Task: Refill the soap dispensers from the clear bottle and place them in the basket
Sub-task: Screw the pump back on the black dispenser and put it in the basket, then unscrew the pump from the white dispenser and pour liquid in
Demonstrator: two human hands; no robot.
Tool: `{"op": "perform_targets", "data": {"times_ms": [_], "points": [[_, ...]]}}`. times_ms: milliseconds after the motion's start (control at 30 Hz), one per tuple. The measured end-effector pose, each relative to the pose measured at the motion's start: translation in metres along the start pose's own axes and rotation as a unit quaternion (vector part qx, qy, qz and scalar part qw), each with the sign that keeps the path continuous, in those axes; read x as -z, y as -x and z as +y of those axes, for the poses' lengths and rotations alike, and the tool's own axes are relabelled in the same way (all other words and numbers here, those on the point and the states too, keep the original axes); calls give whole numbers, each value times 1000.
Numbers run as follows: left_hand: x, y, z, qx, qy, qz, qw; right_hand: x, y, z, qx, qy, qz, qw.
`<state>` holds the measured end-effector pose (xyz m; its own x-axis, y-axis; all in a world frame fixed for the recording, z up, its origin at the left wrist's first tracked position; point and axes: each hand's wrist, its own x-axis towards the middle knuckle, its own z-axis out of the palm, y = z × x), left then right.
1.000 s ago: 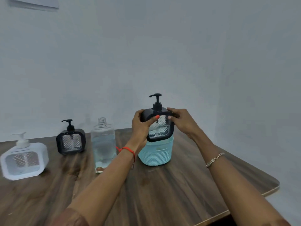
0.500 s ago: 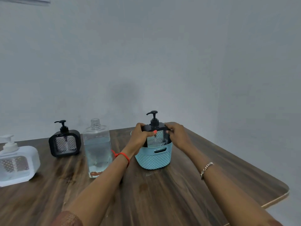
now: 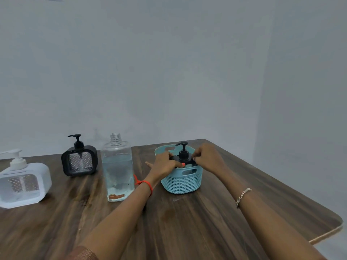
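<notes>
A black soap dispenser [image 3: 183, 153] sits deep inside the light blue basket [image 3: 183, 182], only its top and pump showing. My left hand [image 3: 165, 164] grips its left top edge and my right hand [image 3: 207, 158] grips its right top edge. To the left stands the clear bottle [image 3: 117, 169], uncapped and partly full of liquid. A second black dispenser [image 3: 79, 162] stands behind it at the left. A white dispenser [image 3: 21, 181] stands at the far left.
All of this rests on a dark wooden table [image 3: 187, 222] against a grey wall. The table's rounded right corner and front edge lie at the lower right. A small wet patch shows in front of the basket.
Both hands have lowered the black dispenser from above the basket down into it. The camera view has tilted so the table sits lower in the frame.
</notes>
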<state>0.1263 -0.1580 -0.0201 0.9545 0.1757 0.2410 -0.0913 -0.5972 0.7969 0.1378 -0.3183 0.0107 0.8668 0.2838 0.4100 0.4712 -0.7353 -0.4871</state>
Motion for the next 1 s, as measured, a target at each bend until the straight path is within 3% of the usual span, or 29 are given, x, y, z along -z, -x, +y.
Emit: {"op": "perform_targets", "data": {"times_ms": [367, 533, 667, 833, 1000], "points": [[8, 25, 1, -45, -27, -43, 998, -10, 13, -12, -37, -12, 18, 999], [24, 52, 5, -75, -44, -24, 996, -13, 28, -36, -54, -24, 70, 996], [55, 71, 5, -164, -32, 63, 984, -24, 34, -76, -20, -57, 126, 990], [123, 109, -5, -245, -17, 166, 955, -47, 44, -150, 77, -119, 130, 981], [193, 133, -53, -210, -20, 270, 939, -84, 48, -219, 144, -184, 103, 967]]}}
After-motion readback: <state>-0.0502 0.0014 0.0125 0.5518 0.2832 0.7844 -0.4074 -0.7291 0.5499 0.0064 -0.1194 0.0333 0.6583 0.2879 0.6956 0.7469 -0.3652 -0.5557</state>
